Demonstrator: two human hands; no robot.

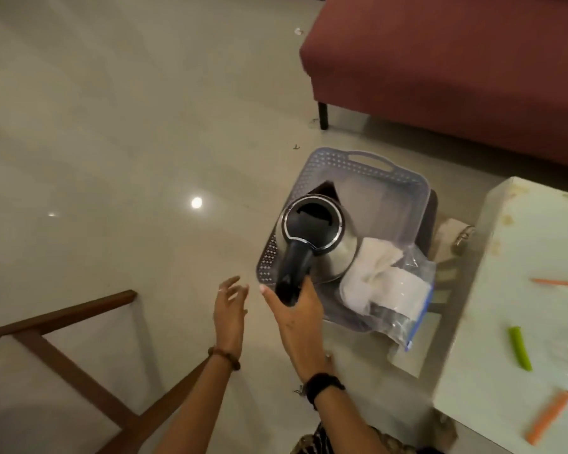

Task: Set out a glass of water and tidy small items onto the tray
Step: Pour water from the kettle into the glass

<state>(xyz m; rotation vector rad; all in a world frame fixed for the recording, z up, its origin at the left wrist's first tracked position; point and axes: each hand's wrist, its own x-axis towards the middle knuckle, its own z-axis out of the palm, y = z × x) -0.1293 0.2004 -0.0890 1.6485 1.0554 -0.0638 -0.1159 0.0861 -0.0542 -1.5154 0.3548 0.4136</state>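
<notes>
Tiled floor; right hand [295, 309] grips kettle [312, 237] handle in tray [404, 188]; left hand [232, 306] released alongside.

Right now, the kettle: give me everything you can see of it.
The kettle has a shiny steel body, a black lid ringed in chrome and a dark handle pointing toward the person. It is upright in the near left part of the perforated lavender basket. The right hand grips the handle's lower end. White folded cloth lies against its right side. Whether it rests or is lifted cannot be told.

one kettle [312, 237], one perforated basket [358, 165], one plastic bag [404, 309], two orange sticks [550, 417], one green stick [520, 347]
</notes>
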